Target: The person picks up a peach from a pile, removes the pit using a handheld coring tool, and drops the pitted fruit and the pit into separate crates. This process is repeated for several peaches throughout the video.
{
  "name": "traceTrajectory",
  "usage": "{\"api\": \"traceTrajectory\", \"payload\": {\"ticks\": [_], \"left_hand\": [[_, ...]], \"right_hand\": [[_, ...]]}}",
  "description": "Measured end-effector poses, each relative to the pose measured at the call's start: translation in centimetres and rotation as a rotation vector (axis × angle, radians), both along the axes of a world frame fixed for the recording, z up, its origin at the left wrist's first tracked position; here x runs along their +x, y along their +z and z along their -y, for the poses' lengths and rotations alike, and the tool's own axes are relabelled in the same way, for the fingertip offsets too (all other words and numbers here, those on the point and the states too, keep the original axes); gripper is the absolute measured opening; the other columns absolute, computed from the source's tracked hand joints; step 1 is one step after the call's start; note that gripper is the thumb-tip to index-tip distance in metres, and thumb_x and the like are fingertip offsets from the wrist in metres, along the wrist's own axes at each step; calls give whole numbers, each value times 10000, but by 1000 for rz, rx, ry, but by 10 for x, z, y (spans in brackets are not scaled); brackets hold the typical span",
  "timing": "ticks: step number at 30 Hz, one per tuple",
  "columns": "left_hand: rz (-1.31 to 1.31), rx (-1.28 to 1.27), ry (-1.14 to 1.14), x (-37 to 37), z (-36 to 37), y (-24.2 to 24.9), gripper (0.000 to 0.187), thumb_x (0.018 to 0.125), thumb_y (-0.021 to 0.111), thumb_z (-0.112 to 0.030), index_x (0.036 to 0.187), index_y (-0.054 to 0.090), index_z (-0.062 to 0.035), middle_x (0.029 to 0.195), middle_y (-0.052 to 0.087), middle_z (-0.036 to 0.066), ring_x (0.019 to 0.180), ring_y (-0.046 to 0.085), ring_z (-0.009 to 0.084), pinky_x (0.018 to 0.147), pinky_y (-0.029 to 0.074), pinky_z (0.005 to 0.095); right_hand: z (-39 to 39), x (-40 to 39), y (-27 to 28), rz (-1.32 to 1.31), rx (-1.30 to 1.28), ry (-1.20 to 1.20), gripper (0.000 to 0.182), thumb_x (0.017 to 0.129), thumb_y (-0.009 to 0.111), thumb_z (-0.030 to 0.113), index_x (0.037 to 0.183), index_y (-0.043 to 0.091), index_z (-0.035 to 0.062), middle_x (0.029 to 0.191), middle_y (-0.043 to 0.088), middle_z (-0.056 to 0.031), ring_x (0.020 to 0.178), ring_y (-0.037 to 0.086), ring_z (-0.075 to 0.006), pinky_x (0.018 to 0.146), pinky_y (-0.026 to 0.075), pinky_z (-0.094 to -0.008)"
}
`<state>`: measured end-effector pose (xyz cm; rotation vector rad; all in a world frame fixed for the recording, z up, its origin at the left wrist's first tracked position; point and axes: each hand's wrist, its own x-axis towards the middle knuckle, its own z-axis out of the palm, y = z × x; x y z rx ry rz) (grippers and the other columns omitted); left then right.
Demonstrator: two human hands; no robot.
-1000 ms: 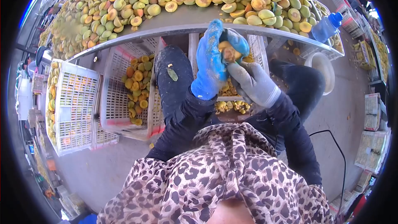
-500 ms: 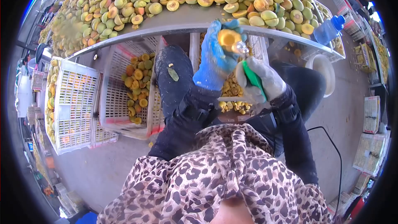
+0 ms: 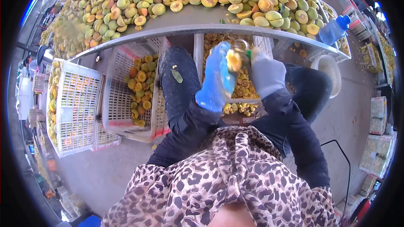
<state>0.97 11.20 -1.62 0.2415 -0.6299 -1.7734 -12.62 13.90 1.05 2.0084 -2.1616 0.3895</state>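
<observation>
My left hand point(image 3: 216, 80), in a blue glove, is closed around a peach half point(image 3: 233, 61) with its yellow-orange cut face turned to the right. My right hand point(image 3: 268, 73), in a pale grey glove, grips a green-handled corer point(image 3: 241, 45); its rounded metal end shows at the upper edge of the fruit, while the grey fingers cover most of the handle. Both hands are above a crate point(image 3: 198, 59) of yellow fruit scraps between my knees. Just beyond them runs the metal edge of a table point(image 3: 181, 18) heaped with halved peaches point(image 3: 209, 1).
A white crate point(image 3: 112, 96) partly filled with peach halves stands by my left leg, beside another full crate point(image 3: 78, 105). A blue bottle point(image 3: 332, 31) is on the table's right end. Below it stands a white bucket point(image 3: 333, 75). A leaf point(image 3: 176, 75) lies on my left thigh.
Both hands have come down a little, nearer to me, with the peach half. My right hand has rolled over, hiding most of the green handle, and the metal end now sits higher.
</observation>
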Motion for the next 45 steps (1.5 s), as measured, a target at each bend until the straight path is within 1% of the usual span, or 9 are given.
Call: {"api": "traceTrajectory", "payload": {"ticks": [5, 8, 14, 19, 26, 30, 31, 36, 45], "left_hand": [[494, -9, 352, 48, 13, 48, 136, 916, 504, -130, 1000, 567, -44, 986, 542, 52, 887, 551, 147, 732, 482, 275], [1934, -707, 1119, 139, 74, 35, 96, 831, 608, -150, 841, 607, -55, 880, 580, 86, 718, 559, 247, 688, 466, 365], [1487, -957, 801, 55, 168, 14, 332, 865, 571, -211, 1086, 579, 37, 1053, 609, 230, 1015, 567, 384, 906, 431, 447], [1759, -488, 507, -18, 261, -13, 517, 836, 597, -287, 1169, 491, 94, 1112, 563, 299, 1063, 544, 417, 916, 436, 447], [2136, -598, 551, -60, 267, -39, 632, 769, 647, -293, 1241, 399, 48, 1241, 428, 311, 1038, 533, 410, 831, 483, 463], [1782, -518, 436, -46, 282, -75, 798, 683, 713, -314, 1295, 366, 63, 1152, 513, 304, 1062, 517, 412, 850, 476, 445], [1196, -45, 209, -42, 273, -65, 781, 661, 721, -310, 1268, 423, 81, 1129, 544, 304, 1089, 510, 395, 904, 450, 425], [1837, -520, 366, -52, 234, -34, 526, 650, 740, -179, 1100, 581, 42, 1100, 569, 256, 1002, 566, 333, 864, 469, 369], [-98, 254, -487, -3, 116, 42, 417, 832, 515, -101, 1231, 495, 21, 1166, 563, 147, 1100, 552, 262, 950, 468, 393]], "right_hand": [[3, -43, -28, 88, 185, -274, 356, 914, 467, 416, 945, 580, 80, 649, 638, -153, 606, 633, -366, 547, 487, -485], [-8, -49, -40, 178, 182, -259, 366, 901, 485, 432, 948, 580, 81, 653, 632, -176, 615, 631, -378, 553, 486, -490], [-2, -23, -71, 438, 276, -68, 294, 864, 570, 379, 923, 511, 97, 720, 647, -170, 658, 635, -368, 590, 495, -472], [-3, -19, -54, 518, 241, 1, 242, 849, 615, 328, 906, 549, 102, 722, 624, -166, 648, 608, -387, 556, 475, -471], [6, -31, -59, 614, 248, -49, 193, 873, 597, 280, 919, 541, 102, 737, 616, -167, 650, 600, -387, 547, 456, -479], [20, -25, -58, 655, 252, 24, 258, 867, 598, 296, 1014, 528, 95, 713, 627, -158, 645, 613, -372, 567, 476, -479], [22, -21, -57, 660, 222, 55, 253, 870, 596, 290, 1011, 523, 93, 698, 624, -159, 642, 612, -372, 564, 473, -481], [18, -5, -34, 683, 167, 170, 243, 877, 588, 277, 1012, 521, 86, 685, 620, -166, 626, 608, -377, 552, 474, -471], [9, -19, 20, 795, -175, 153, 241, 890, 609, 249, 859, 514, 30, 661, 591, -192, 635, 608, -383, 535, 457, -423]]}}
